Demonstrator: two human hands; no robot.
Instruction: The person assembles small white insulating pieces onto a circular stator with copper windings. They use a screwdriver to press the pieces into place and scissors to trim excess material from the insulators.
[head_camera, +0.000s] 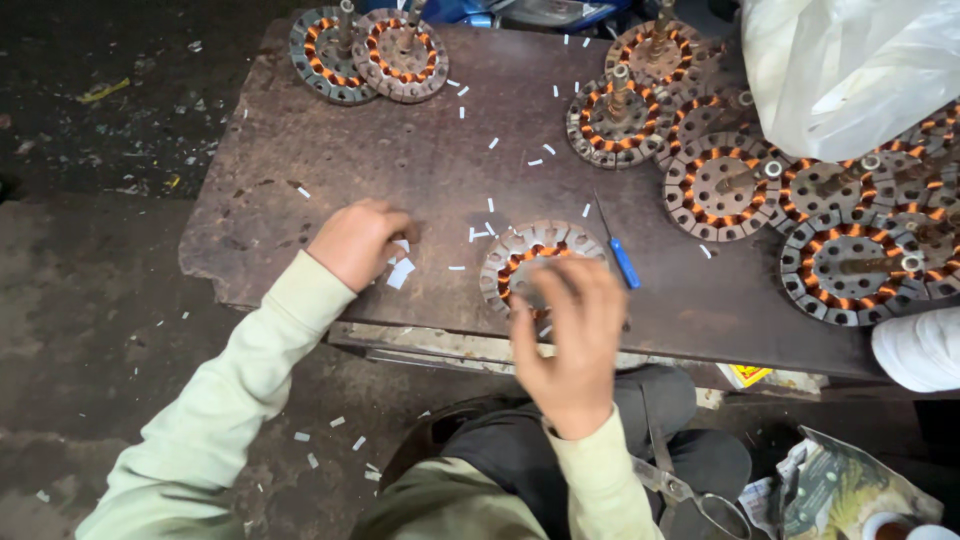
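Head view: left hand (357, 240) curled, pinching white paper slips (400, 272); right hand (570, 335) spread loosely over stator (525, 262), mid slot-insulating; next needs slip aligned to slot.

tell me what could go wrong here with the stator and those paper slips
1. The stator sits close to the table front edge under the right hand; a nudge might tip it off.
2. The paper slips by the left hand lie loose; some already litter the floor, so more may slide off.
3. The screwdriver lies right beside the stator and could get knocked.
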